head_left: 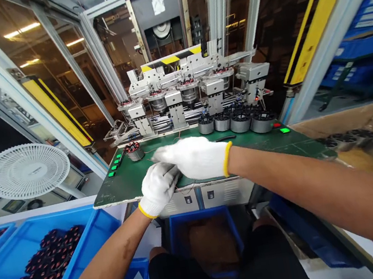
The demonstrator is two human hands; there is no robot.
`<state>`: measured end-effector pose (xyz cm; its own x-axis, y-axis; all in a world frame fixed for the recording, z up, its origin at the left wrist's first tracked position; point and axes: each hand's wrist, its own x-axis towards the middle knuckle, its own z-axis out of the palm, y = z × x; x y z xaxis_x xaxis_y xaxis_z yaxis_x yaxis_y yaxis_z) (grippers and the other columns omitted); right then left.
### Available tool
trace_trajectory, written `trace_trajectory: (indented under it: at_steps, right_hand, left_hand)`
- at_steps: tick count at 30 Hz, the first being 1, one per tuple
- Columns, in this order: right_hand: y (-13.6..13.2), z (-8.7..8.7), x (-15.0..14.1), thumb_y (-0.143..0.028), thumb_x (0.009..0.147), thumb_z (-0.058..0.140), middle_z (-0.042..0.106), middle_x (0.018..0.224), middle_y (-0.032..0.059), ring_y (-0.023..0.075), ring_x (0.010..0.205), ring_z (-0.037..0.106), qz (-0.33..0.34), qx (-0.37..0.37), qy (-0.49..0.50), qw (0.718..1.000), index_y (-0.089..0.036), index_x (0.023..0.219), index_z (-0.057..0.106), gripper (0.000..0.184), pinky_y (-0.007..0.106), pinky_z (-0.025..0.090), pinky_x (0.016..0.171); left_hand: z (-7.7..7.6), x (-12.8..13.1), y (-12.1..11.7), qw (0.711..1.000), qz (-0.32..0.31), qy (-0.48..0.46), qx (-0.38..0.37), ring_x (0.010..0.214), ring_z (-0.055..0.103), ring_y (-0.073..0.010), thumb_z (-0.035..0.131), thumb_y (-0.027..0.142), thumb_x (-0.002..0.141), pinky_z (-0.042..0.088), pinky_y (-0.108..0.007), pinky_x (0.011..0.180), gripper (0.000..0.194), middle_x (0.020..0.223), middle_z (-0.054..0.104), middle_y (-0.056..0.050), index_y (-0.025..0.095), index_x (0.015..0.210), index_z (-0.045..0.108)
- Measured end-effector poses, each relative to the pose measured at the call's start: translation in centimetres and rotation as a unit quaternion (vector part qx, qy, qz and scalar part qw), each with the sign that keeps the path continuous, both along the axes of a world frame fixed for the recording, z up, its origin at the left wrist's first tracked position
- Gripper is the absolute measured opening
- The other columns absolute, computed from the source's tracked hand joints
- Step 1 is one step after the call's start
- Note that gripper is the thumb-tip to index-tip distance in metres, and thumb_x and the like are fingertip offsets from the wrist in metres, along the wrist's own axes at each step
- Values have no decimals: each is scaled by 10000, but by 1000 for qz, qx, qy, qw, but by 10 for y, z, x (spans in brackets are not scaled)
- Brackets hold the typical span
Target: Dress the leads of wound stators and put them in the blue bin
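Both hands wear white knit gloves with yellow cuffs. My left hand [158, 185] is at the front edge of the green worktop [116, 190], its fingers curled round something hidden beneath them. My right hand [197, 157] reaches across just above and beyond it, palm down, with blurred fingertips that overlap the left hand; its grip is hidden. Thin wire strands show around both hands. To the left stands a motor stator [134, 152] with red copper windings. Behind my right hand lies a tool with a black handle [225, 138].
Several grey stator cores [239, 124] line the worktop's right rear, before a winding machine [175, 107]. Yellow light curtains [57, 112] flank it. Blue bins of wound stators [90, 228] and a white fan [26, 170] are left; a carton of cores [365, 151] is right.
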<state>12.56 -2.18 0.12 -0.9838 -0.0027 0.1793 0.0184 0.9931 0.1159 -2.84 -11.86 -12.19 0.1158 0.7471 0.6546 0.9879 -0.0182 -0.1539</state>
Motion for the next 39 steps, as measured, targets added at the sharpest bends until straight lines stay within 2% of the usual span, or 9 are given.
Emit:
trace_trajectory:
  at_steps: [4,7,16,19,23,27,30,33,39]
  right_hand:
    - [26,-40,-15,-118,889,378,639,995,156,273,858,635,-73,112,6,991,-121,1055,619,292,342,450,698]
    - [31,-58,-1,-114,854,426,653,879,155,295,870,632,-94,115,-30,988,-125,904,643,223,361,435,703]
    - [-4,-112,-11,-310,979,364,703,855,55,178,799,643,-109,-140,37,983,-198,967,673,328,258,362,625]
    - [-10,-102,5,-312,976,396,707,862,24,163,774,641,-115,-172,28,978,-220,1007,672,293,255,353,600]
    - [0,-53,50,-350,984,396,707,955,0,147,847,638,-134,-186,128,965,-245,1068,660,296,231,406,697]
    - [19,-22,51,-367,989,365,687,1049,44,172,926,629,-149,-118,225,956,-203,1183,606,350,252,427,773]
    - [27,-39,22,-318,910,500,699,951,74,233,868,642,-110,-25,79,990,-188,1139,625,292,284,426,687]
    - [26,-68,1,-196,875,469,693,833,91,248,779,645,-102,35,-48,993,-176,927,672,211,280,381,601]
    - [25,-87,6,-308,933,417,687,747,43,176,684,624,-77,-78,-70,992,-206,809,682,310,250,332,546]
  left_hand:
    - [0,0,0,1000,-29,1,-4,1032,606,-245,437,259,923,498,-413,856,285,1063,676,-123,178,1067,670]
    - [3,-2,0,999,-30,-20,-15,1035,608,-235,443,263,929,482,-395,872,281,1098,677,-110,179,1076,667]
    - [61,7,19,972,15,-125,-199,819,636,-187,594,354,829,448,-271,616,160,891,663,2,295,891,730]
    - [69,3,16,966,-11,-135,-222,844,634,-180,543,307,855,450,-258,625,210,912,663,-14,269,958,723]
    - [63,-7,0,950,-103,-186,-231,1008,614,-159,494,290,894,475,-254,838,345,1128,650,-21,266,1224,591]
    - [46,-9,-4,966,-59,-180,-178,1009,618,-177,551,333,868,481,-276,850,327,1167,638,-20,277,1186,604]
    - [37,-8,0,971,-46,-170,-165,981,626,-187,608,336,832,479,-278,832,318,1129,654,-22,269,1142,628]
    - [42,-7,3,966,-39,-190,-169,1003,624,-183,656,359,797,469,-267,836,333,1145,655,10,292,1123,637]
    - [67,2,7,943,57,-232,-232,857,648,-167,716,423,710,436,-240,625,263,919,704,68,318,949,694]
